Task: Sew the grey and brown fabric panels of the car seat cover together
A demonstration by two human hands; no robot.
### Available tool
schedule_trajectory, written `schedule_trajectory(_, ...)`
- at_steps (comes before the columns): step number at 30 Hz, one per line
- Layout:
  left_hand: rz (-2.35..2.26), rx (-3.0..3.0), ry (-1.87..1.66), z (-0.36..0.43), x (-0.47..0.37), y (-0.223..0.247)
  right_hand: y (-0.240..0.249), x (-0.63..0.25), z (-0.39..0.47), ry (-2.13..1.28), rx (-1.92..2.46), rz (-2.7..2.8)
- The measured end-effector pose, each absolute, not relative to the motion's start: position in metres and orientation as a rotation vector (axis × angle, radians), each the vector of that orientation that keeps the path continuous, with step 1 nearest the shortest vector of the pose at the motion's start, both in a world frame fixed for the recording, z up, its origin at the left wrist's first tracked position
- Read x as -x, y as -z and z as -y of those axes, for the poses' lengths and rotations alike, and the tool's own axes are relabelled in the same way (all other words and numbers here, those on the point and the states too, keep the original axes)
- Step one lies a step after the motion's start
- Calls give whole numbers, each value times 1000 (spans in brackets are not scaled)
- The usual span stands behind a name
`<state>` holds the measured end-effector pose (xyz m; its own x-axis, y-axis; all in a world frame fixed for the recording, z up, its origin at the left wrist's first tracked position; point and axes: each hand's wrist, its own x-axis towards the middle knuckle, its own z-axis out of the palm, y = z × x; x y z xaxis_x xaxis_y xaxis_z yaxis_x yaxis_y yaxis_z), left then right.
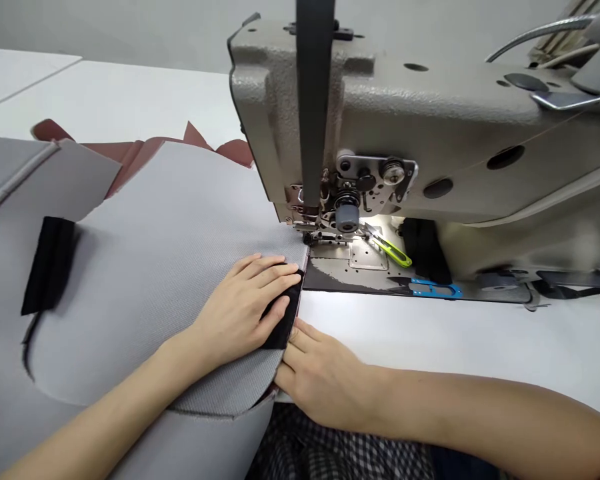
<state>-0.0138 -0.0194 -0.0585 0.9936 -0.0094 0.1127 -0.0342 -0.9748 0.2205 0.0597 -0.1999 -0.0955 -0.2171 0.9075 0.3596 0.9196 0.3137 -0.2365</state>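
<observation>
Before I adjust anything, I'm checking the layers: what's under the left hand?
Under the left hand: part of a black patch and the grey fabric beside it. What lies beneath the fabric there is covered.

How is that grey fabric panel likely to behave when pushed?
The grey fabric panel probably bends without crumpling, since it lies in broad, smooth curves. Its textured surface should resist slipping. It may drag somewhat, as it spreads well out from the sewing machine.

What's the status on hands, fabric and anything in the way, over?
Left hand flat on gray fabric, partly covering black patch. Right hand at fabric's edge, grip partly hidden. Yellow snips on machine bed, off the fabric.
</observation>
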Motion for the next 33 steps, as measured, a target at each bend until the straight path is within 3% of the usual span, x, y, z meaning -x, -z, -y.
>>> schedule_trajectory(18,-14,-2918,-207,11,-15,62,103,-95,184,67,1546,2160)
schedule_trajectory(24,-33,-2977,-245,13,-19,65,88,-133,184,-201,1380,2067)
schedule_trajectory(28,-43,-3006,-301,16,-16,69,78,-162,181,-40,1771,1743)
schedule_trajectory(33,-55,-2976,-262,17,-12,69,85,-170,172,153,2068,1916)
